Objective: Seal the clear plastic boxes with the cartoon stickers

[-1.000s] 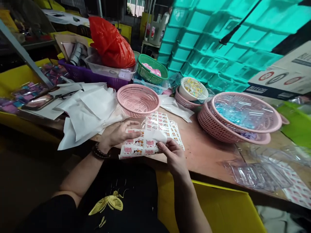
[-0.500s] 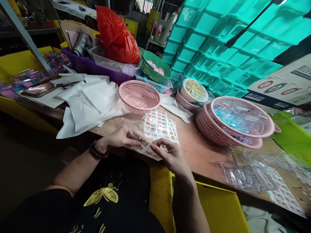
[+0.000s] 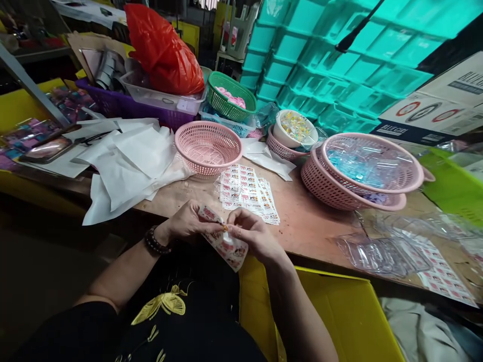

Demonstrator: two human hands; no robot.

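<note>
My left hand [image 3: 186, 221], a beaded bracelet at its wrist, pinches a printed sticker sheet [image 3: 236, 253] between thumb and fingers. The sheet hangs tilted over the table's front edge, partly hidden by both hands. My right hand [image 3: 251, 232] is closed, thumb and fingertip pinched on a small sticker with an orange print at the middle of the sheet. A white bare patch shows just below that pinch. Beyond the hands, a fanned stack of similar sticker sheets [image 3: 249, 193] lies on the table, with a clear plastic piece on its left side.
A pink basket [image 3: 209, 149] stands behind the stack, beside white paper sheets [image 3: 139, 156]. To the right are stacked pink baskets [image 3: 332, 188] holding clear packaging, and clear plastic shells [image 3: 381, 256]. Turquoise bins [image 3: 302, 60] rise behind. A yellow box [image 3: 332, 306] sits below the table edge.
My hands have drawn together, and the sticker sheet has bent and tilted downward, with a white patch now showing. My right fingers have moved left across it. The camera view has shifted slightly.
</note>
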